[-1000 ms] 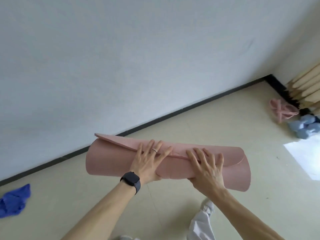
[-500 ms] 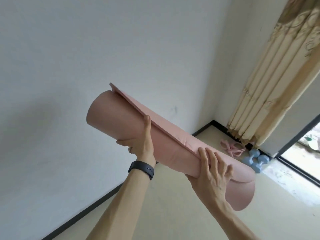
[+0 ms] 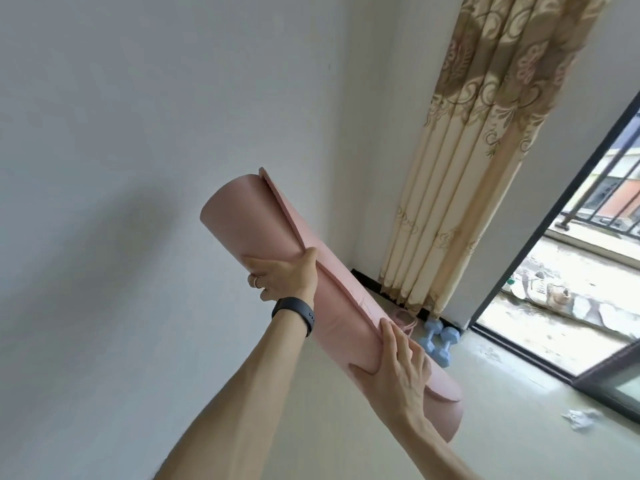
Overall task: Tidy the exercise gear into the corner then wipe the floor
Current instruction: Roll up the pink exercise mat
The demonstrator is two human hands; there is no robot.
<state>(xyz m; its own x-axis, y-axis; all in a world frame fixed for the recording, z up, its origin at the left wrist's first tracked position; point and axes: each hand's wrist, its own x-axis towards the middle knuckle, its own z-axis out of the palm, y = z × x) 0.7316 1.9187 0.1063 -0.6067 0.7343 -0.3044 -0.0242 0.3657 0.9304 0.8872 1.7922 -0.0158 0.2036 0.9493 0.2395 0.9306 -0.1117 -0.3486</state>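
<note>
A rolled pink exercise mat (image 3: 249,220) is held in the air, tilted steeply with its upper end toward the white wall. My left hand (image 3: 284,277), with a dark wristband, grips the roll around its middle. My right hand (image 3: 398,365) wraps around the lower part of the roll near its bottom end. In the corner on the floor lie two light blue dumbbells (image 3: 441,337) and a pink band (image 3: 403,318), partly hidden behind the mat.
A patterned beige curtain (image 3: 478,168) hangs in the corner. To the right, an open glass sliding door (image 3: 609,379) leads to a balcony. A crumpled white paper (image 3: 581,417) lies on the pale floor near the door track.
The mat has swung from level to steeply tilted and moved nearer the corner. My view has risen toward the curtain and door; both hands keep their hold on the roll.
</note>
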